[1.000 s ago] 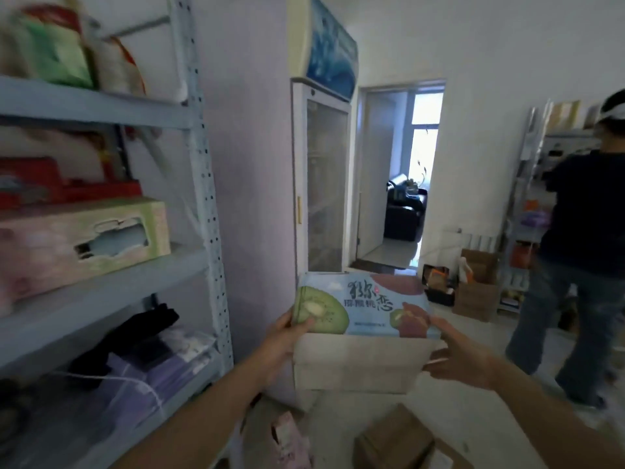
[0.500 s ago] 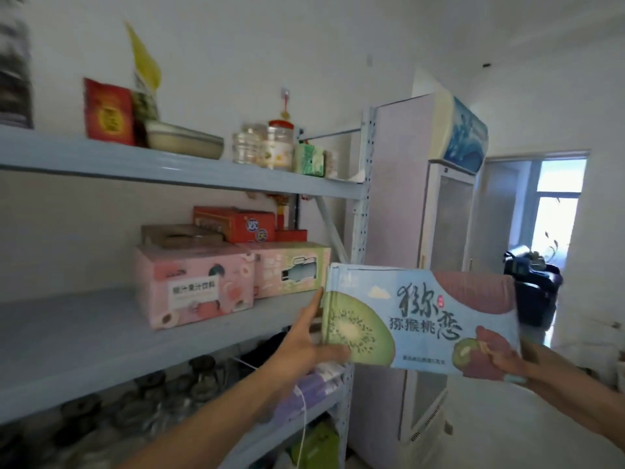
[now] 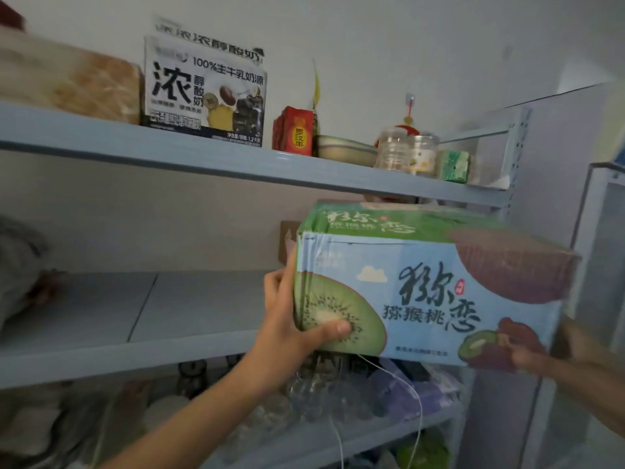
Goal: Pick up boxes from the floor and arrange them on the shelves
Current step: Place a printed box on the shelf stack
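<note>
A blue and green kiwi box (image 3: 429,282) hangs in the air in front of the middle shelf (image 3: 135,353), tilted slightly down to the right. My left hand (image 3: 291,319) grips its left end, thumb across the printed kiwi slice and fingers behind the edge. My right hand (image 3: 527,357) holds the lower right corner and is blurred. The box hides the right part of the middle shelf, where the corner of a brown carton (image 3: 287,242) shows behind it.
The top shelf (image 3: 236,157) carries a black and white yoghurt carton (image 3: 203,93), a red pack (image 3: 294,130), a bowl (image 3: 345,150) and plastic jars (image 3: 406,150). The lower shelf holds glass bottles (image 3: 304,401) and a white cable. A fridge (image 3: 602,265) stands at right.
The view has swung left and up toward the shelves. The kiwi box has risen from waist height to the level of the middle shelf, closer to it, still held at both ends.
</note>
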